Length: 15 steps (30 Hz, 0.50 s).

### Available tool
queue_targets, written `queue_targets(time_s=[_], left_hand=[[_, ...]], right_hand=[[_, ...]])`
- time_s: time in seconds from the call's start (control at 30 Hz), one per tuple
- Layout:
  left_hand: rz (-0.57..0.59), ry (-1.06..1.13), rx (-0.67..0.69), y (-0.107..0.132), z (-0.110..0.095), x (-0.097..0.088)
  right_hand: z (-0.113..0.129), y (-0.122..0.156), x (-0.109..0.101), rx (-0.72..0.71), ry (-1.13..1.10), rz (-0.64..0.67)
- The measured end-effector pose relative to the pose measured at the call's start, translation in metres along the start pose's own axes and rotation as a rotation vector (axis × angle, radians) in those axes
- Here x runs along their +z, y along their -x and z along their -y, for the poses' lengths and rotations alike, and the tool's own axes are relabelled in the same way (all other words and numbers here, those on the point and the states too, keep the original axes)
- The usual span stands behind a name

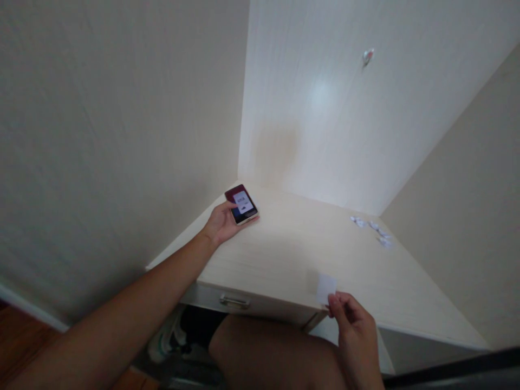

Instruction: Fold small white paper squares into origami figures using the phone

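Left hand (222, 223) holds phone (248, 213), text (241, 200) illegible.

Lit phone (244, 202), held face-up; white paper slip (325, 287), pinched at corner.

Pale desk (292, 238) w/ sm. wht bits (359, 222) (blurry) on R.

Through the middle of the desk (296, 227), a hand could pass from the front edge to the back edge, between the smartphone (242, 204) in the left hand (222, 223) near the back left corner and the small white scraps (359, 222) toward the back right corner. The left forearm (162, 292) bars the left edge's approach; the right hand (354, 319), pinching a white paper slip (325, 287), blocks part of the front edge. Upright panels (325, 151) close off the left, back and right edges.
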State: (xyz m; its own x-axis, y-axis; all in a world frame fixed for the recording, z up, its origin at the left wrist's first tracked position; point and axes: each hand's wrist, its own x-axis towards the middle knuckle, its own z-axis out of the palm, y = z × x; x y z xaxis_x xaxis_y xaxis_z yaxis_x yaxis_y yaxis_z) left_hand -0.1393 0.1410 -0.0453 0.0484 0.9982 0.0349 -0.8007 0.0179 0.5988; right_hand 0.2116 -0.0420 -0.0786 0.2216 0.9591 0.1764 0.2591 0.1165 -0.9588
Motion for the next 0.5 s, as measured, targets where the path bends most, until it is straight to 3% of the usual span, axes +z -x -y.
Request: queue_targets(time_s=[0.1,0.3,0.5], left_hand=[[0.07,-0.007,0.011,0.002,-0.001,-0.001],[-0.048,-0.139,0.102,-0.006,0.005,-0.003],[-0.053,-0.132,0.08,-0.01,0.007,-0.005]], right_hand=[[0.0,0.001,0.0,-0.009,0.012,-0.001],[0.001,0.001,0.001,-0.012,0.007,-0.007],[0.005,0.001,0.001,-0.021,0.02,-0.011]])
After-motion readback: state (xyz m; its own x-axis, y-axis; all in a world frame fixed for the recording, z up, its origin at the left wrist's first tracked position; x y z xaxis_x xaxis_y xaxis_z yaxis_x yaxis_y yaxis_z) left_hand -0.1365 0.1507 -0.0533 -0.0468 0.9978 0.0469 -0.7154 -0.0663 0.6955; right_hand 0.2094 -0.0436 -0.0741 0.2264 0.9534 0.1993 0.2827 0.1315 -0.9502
